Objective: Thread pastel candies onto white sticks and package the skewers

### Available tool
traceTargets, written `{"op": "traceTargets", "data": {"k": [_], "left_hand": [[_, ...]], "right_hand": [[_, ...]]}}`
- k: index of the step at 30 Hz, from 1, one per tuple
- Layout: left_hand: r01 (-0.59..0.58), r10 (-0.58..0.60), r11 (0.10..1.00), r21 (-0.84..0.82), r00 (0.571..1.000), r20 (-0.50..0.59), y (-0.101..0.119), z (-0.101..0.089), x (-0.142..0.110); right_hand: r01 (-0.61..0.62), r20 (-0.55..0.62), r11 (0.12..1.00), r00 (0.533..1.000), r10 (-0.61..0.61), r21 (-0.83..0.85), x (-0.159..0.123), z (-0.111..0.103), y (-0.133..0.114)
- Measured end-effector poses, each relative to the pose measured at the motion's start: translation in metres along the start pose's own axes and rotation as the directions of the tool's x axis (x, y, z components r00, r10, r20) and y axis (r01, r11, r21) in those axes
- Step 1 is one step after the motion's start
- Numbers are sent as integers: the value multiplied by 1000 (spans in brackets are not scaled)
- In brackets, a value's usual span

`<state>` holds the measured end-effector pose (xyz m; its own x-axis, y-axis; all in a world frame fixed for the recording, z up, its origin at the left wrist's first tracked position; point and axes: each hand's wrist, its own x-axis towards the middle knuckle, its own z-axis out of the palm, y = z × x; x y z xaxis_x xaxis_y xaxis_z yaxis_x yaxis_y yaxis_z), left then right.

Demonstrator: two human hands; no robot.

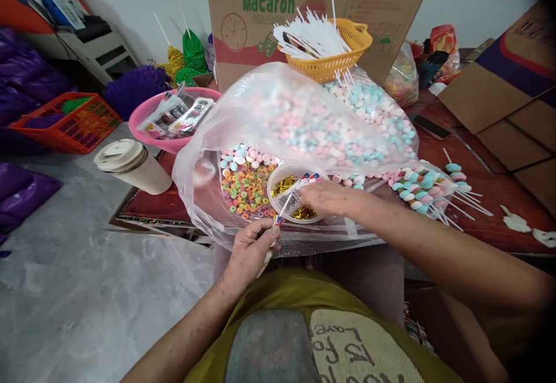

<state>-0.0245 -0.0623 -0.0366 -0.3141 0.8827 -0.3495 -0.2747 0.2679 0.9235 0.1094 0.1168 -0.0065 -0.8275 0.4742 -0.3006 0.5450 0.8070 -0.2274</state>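
My left hand [249, 250] is closed around a wrapped skewer in front of the table edge. A white stick [285, 204] slants up from its printed wrapper, and most of the rest is hidden in my palm. My right hand [328, 196] reaches over a white round tub [271, 189], fingers bent and pressed together; what they pinch is hidden. Inside the tub lie gold twist ties [284, 185] and printed plastic wrappers [309, 179]. Colourful candy rings [247, 189] lie left of the tub, with pastel candies [243, 154] behind them.
A big clear bag [299, 110] of pastel candies covers the table's middle. Behind it stand a yellow basket [325, 67] of white sticks and a Macaron carton [243, 35]. Finished skewers [421, 189] lie right; a pink basket [143, 131] and paper cup [139, 168] stand left.
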Motion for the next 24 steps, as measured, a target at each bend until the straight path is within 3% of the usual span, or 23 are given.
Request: {"op": "traceTargets", "data": {"k": [4, 8, 14, 20, 24], "left_hand": [[61, -67, 977, -204, 997, -27, 8, -3, 4], [86, -93, 954, -286, 996, -13, 12, -3, 9], [79, -82, 944, -321, 997, 6, 17, 4, 13], [64, -71, 953, -295, 997, -12, 19, 7, 5], [70, -82, 949, -307, 996, -25, 19, 9, -3]], "right_hand": [[-21, 73, 999, 997, 19, 35, 16, 11, -1], [9, 29, 995, 1000, -12, 99, 3, -6, 3], [-62, -9, 985, 998, 64, 158, -15, -14, 8], [-115, 71, 993, 991, 112, 39, 0, 1, -8], [-140, 118, 990, 983, 140, -6, 5, -4, -9]]}}
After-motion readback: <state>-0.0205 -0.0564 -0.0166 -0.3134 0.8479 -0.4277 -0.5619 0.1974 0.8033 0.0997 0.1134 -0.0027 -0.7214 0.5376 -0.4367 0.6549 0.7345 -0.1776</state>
